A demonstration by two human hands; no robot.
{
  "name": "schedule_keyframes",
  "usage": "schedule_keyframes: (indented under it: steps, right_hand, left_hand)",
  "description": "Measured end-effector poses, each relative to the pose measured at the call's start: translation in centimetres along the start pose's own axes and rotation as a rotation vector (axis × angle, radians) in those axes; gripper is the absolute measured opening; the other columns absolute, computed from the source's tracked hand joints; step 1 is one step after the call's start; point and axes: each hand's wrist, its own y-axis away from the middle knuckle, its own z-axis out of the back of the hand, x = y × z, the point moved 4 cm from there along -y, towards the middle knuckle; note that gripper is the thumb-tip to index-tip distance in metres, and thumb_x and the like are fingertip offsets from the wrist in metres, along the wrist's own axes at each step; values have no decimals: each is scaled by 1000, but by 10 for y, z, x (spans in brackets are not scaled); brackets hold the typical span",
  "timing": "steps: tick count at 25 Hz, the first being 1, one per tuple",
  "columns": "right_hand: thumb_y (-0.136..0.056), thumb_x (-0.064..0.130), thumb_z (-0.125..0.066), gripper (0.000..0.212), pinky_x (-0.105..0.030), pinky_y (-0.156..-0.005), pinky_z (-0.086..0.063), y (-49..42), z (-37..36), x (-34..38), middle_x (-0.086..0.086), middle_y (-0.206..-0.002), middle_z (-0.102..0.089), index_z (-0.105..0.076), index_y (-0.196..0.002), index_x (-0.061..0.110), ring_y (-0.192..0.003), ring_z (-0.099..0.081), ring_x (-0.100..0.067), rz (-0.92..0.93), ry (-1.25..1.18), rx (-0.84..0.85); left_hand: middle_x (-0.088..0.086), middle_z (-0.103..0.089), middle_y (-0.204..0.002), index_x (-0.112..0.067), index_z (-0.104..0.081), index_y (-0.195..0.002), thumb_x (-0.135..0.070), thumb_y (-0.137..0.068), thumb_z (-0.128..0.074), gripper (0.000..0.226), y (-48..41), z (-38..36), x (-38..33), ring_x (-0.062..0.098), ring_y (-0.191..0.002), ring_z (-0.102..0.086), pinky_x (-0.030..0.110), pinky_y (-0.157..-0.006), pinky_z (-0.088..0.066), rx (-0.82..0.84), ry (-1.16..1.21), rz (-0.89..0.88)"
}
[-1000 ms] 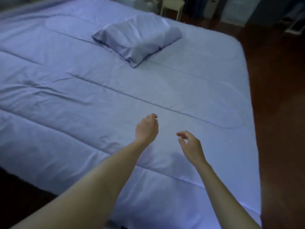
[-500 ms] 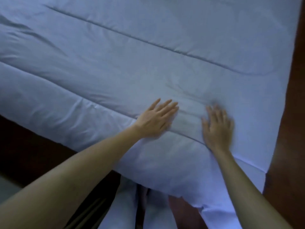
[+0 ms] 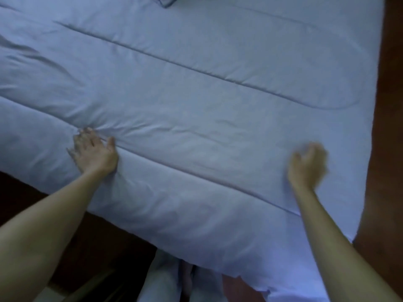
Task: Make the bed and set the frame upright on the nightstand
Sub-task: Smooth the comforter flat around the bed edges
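Observation:
A pale blue quilted comforter (image 3: 196, 105) covers the bed and hangs over its near edge. My left hand (image 3: 93, 153) presses flat on it near the left, fingers spread, and the fabric bunches into small creases at the fingertips. My right hand (image 3: 307, 164) lies on the comforter near the bed's right side. It is blurred by motion and its fingers look curled; whether it holds cloth is unclear. A corner of the pillow (image 3: 165, 1) shows at the top edge. No frame or nightstand is in view.
Dark brown wooden floor (image 3: 390, 149) runs along the right side of the bed. More dark floor lies below the comforter's near edge at the left (image 3: 32, 188). My legs in light trousers (image 3: 163, 280) stand against the bed at the bottom.
Both hands came down onto the comforter, then slid apart: the left went left, the right went right. The camera tilted down and closer, so the pillow left view except for one corner.

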Motion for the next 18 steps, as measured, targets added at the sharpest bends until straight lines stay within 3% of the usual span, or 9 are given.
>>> schedule_keyframes:
  steps: [2, 4, 5, 7, 10, 14, 15, 18]
  right_hand:
    - [-82, 34, -33, 60, -49, -108, -34, 5, -51, 98, -20, -141, -48, -53, -130, 4, -133, -43, -34, 361, -67, 224]
    - [-94, 33, -38, 54, -50, -115, -20, 25, -100, 183, -8, -157, -28, -38, -145, 16, -145, -25, -24, 693, 42, 504]
    - [-97, 36, -36, 53, -53, -117, -10, 31, -121, 210, -1, -161, -16, -29, -149, 24, -149, -13, -20, 805, 145, 579]
    - [-99, 43, -28, 53, -56, -116, 0, 19, -147, 226, 4, -163, -7, -18, -151, 33, -150, -3, -18, 887, 302, 569]
    - [-98, 48, -27, 54, -53, -116, -3, -49, -141, 188, 2, -162, -12, -23, -150, 33, -149, -8, -21, 737, 267, 354]
    - [-96, 45, -28, 55, -55, -114, -15, -142, -67, 65, -4, -159, -23, -32, -147, 28, -146, -19, -27, 393, 287, 104]
    - [-95, 44, -26, 55, -56, -114, -15, -152, -48, 29, -4, -160, -21, -30, -148, 28, -146, -18, -28, 288, 289, 76]
    - [-95, 48, -20, 58, -57, -114, -15, -143, -3, -69, -3, -161, -14, -22, -150, 30, -147, -15, -27, -1, 237, 41]
  left_hand:
    - [17, -11, -159, 1, -13, -150, -41, -99, -23, 66, -3, 7, -23, 33, -148, -7, 56, -117, -5, -63, 23, -35]
    - [15, -11, -160, -2, -14, -150, -39, -100, -27, 64, 8, 2, -67, 32, -148, -7, 54, -118, -4, -57, 79, -190]
    - [11, -8, -161, -6, -13, -151, -41, -100, -27, 64, 14, -4, -88, 30, -149, -5, 52, -118, -2, -41, 99, -250]
    - [5, -5, -162, -12, -11, -152, -45, -99, -27, 65, 25, -18, -120, 26, -149, -1, 50, -118, 2, -56, 99, -311]
    - [2, -7, -162, -15, -13, -152, -47, -98, -26, 65, 31, -27, -130, 23, -149, -3, 49, -118, 3, -136, 54, -330]
    - [9, -18, -159, -10, -22, -150, -41, -98, -24, 60, 33, -18, -132, 30, -148, -12, 53, -117, -4, -175, 34, -349]
    - [12, -28, -156, -8, -29, -147, -36, -97, -26, 58, 46, -12, -144, 34, -145, -21, 54, -116, -10, -220, 15, -494]
    - [15, -46, -145, -7, -39, -140, -30, -93, -34, 53, 139, -18, -207, 33, -136, -41, 54, -111, -26, -273, 1, -1149]
